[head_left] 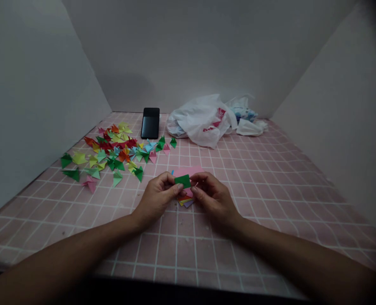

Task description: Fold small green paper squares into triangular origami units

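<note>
A small green paper rectangle (183, 181) is pinched between both hands just above the pink checked table (270, 190). My left hand (157, 198) grips its left edge with thumb and fingers. My right hand (213, 198) holds the right edge. Under the hands lies a small stack of coloured paper sheets (185, 201), with a pink sheet (189, 170) showing behind the green piece.
Several folded paper triangles (114, 152) in green, red, yellow and pink are scattered at the left. A black phone (150, 122) lies at the back. A crumpled white plastic bag (203, 119) sits at the back right. Grey walls enclose the table on three sides.
</note>
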A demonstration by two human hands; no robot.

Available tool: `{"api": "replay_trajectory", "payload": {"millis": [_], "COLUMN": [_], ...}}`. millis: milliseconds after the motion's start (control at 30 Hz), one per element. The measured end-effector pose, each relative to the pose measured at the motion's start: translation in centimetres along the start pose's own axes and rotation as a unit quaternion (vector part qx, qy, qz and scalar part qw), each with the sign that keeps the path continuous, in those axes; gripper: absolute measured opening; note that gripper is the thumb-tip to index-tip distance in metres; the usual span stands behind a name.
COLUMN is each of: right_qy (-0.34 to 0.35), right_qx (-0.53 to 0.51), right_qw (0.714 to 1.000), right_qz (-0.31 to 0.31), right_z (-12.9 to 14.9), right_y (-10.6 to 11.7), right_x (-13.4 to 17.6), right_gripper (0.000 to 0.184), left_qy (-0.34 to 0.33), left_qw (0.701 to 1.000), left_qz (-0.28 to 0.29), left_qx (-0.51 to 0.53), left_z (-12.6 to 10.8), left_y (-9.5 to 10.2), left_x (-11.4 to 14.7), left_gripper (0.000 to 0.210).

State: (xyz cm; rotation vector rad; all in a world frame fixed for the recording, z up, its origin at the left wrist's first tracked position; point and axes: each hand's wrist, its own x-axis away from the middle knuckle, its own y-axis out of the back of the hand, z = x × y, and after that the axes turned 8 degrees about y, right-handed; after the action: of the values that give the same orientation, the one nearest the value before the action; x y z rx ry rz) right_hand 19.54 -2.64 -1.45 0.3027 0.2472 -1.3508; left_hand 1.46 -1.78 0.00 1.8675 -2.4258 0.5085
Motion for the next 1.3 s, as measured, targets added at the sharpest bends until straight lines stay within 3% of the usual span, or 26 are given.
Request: {"api": "replay_trajectory", "payload": {"millis": [167,333,433,667,1067,1300], "right_qy": [0.026,0.177,0.218,0.235,0.199,0.184], "right_qx": [0.037,0.159,0.177,0.212,0.217,0.198], "right_qw": [0.999,0.971,0.959,0.947,0.954,0.961], "right_qz": [0.004,0.037,0.037,0.051,0.053,0.064], "right_z": [-0.07,0.04,0.05,-0.28,-0.24,-0.19], "right_y": [0.15,0.31,0.31,0.44,0.55,0.68], "right_x": [-0.08,-0.13,-0.16,-0.07,-0.12,-0.18], "right_gripper": [0.016,0.023,0.026,0.021,0.012,0.009], "left_qy": [-0.004,0.006,0.026,0.084,0.071,0.059], "left_qw": [1.000,1.000,0.999,0.991,0.992,0.994], "left_qz": [-0.003,0.001,0.004,0.013,0.044,0.046], "left_qx": [-0.002,0.028,0.046,0.099,0.090,0.078], "left_z": [0.02,0.11,0.08,-0.02,0.21,-0.09], "left_y": [0.04,0.12,0.05,-0.32,-0.10,-0.31], "left_x": [-0.07,-0.16,-0.10,0.14,0.04,0.10], "left_gripper": [0.021,0.029,0.033,0.039,0.031,0.038]}}
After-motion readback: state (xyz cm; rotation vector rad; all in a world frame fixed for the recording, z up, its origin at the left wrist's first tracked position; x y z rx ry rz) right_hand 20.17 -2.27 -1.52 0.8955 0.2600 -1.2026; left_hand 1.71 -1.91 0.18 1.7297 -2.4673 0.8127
